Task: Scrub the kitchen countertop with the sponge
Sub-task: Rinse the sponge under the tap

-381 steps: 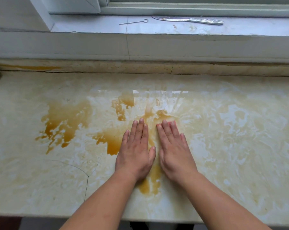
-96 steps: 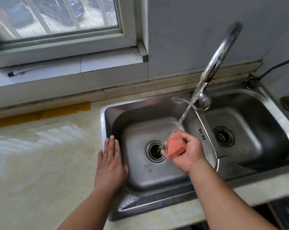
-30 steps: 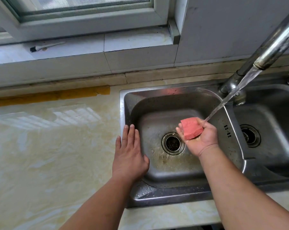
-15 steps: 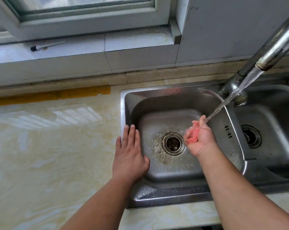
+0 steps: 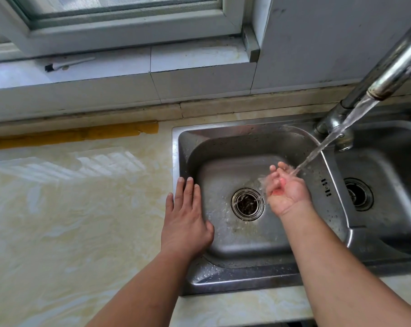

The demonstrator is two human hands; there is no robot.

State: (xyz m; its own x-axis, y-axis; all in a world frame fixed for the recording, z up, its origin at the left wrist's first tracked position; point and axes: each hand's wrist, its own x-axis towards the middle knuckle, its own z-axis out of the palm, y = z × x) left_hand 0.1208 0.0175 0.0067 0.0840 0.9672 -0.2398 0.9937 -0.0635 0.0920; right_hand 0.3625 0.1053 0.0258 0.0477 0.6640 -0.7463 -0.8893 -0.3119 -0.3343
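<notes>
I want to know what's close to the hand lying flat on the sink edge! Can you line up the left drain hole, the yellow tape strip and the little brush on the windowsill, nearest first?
From the left hand, in the head view:
1. Left drain hole, just to its right in the basin.
2. Yellow tape strip, up and left along the countertop's back edge.
3. Little brush, farthest, on the windowsill.

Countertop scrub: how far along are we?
Done: nothing on the cream marbled stone countertop shows scrubbing yet. In hand: the right hand squeezes the pink sponge under running water from the steel faucet, over the left basin of the stainless steel sink; the left hand rests flat on its rim. Left: carrying the sponge over and all the scrubbing.
</notes>
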